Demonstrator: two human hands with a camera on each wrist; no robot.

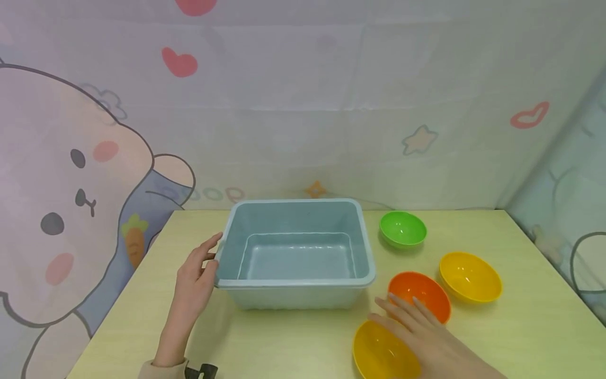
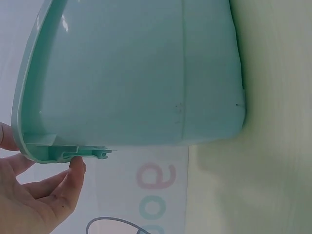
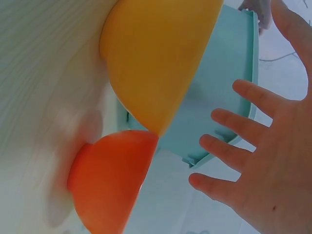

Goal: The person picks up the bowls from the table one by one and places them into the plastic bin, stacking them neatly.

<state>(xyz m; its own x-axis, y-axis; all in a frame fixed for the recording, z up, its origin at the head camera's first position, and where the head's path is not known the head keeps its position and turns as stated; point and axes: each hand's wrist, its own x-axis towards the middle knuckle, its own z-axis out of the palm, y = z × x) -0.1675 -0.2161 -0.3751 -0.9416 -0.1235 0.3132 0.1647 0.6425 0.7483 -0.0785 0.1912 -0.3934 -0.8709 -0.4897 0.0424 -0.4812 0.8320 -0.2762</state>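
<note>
Cartoon bear [image 1: 71,131]: along the left edge of the frame we see it printed on the cloth behind the table [image 1: 284,347].
Left hand [image 1: 194,276]: left of centre, lower half; we see its fingers and thumb grasping the tub's rim at the near-left corner, thumb outside and fingertips tucked beneath the lip. We judge this hold keeps the tub steady.
Blue tub [image 1: 295,283]: lower centre, upright on the table with its mouth up; we take its middle spot as handy for both hands.
Front yellow bowl [image 1: 381,352]: bottom edge, right of centre, opening upward, partly hidden by the right hand.
Green bowl [image 1: 402,229]: right of centre, beyond the other bowls, upright and apart from the tub.
Orange bowl [image 1: 421,289]: lower right, just behind the front yellow bowl; we cannot tell whether their rims touch.
Right hand [image 1: 428,339]: lower right, above the front yellow bowl, fingers straight and fanned, grasping nothing; we cannot tell if it brushes a rim.
Back yellow bowl [image 1: 470,276]: farthest right of the bowls, beside the orange one; we suppose they cluster for easy reach.
</note>
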